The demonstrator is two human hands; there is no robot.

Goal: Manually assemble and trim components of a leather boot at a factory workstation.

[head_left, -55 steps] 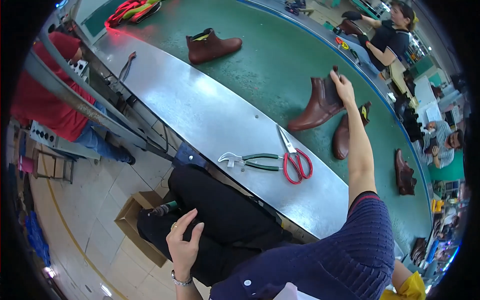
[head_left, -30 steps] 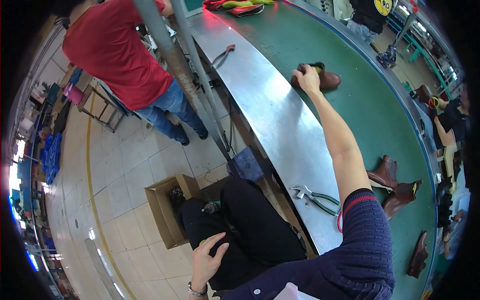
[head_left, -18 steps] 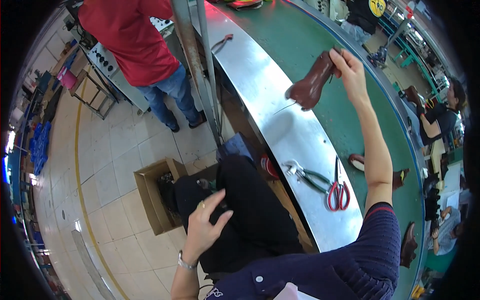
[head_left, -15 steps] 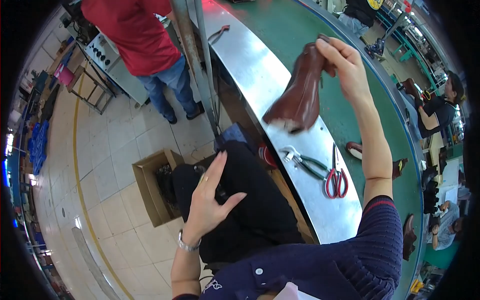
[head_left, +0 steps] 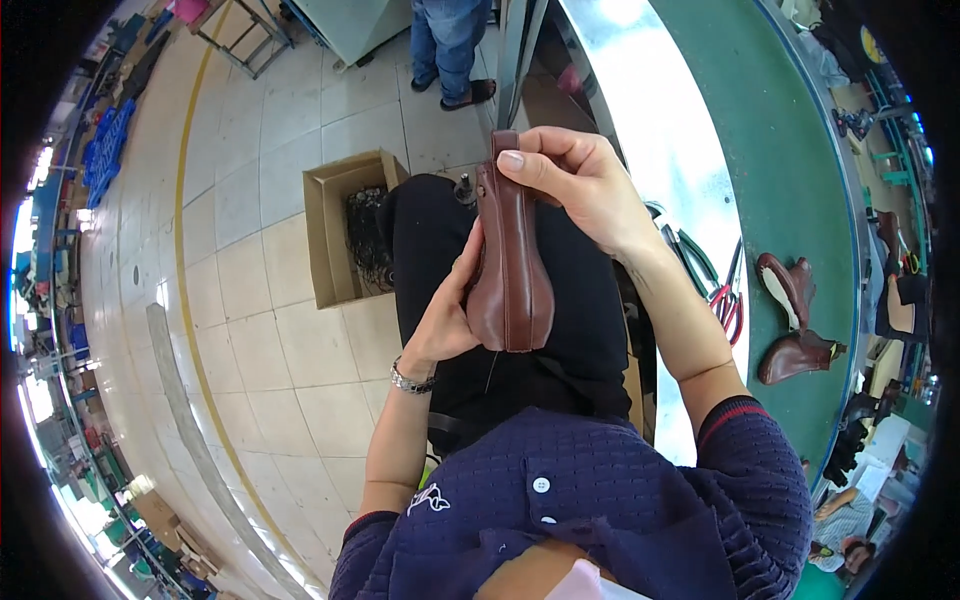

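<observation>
Over my lap hangs a brown leather boot point(head_left: 518, 275), upright, with its narrow shaft toward the far side and its rounded, seamed end toward me. My right hand point(head_left: 590, 190) pinches the strip at the top of the shaft between thumb and fingers. Against the lower left side of the boot lies my left hand point(head_left: 447, 318), cupping it; some of its fingers go out of sight behind the leather. A thin thread point(head_left: 491, 372) dangles below the boot.
Pliers point(head_left: 690, 252) and red-handled scissors point(head_left: 732, 312) lie on the metal ledge point(head_left: 672, 110) at my right. Brown shoes point(head_left: 797, 357) rest on the green belt point(head_left: 745, 170) beyond. A cardboard box point(head_left: 318, 235) with dark bits stands left of my knees. A person point(head_left: 447, 45) stands past the post point(head_left: 512, 75).
My right hand has brought the boot from above the belt and ledge to over my lap. My left hand has closed in against its side. The view has shifted.
</observation>
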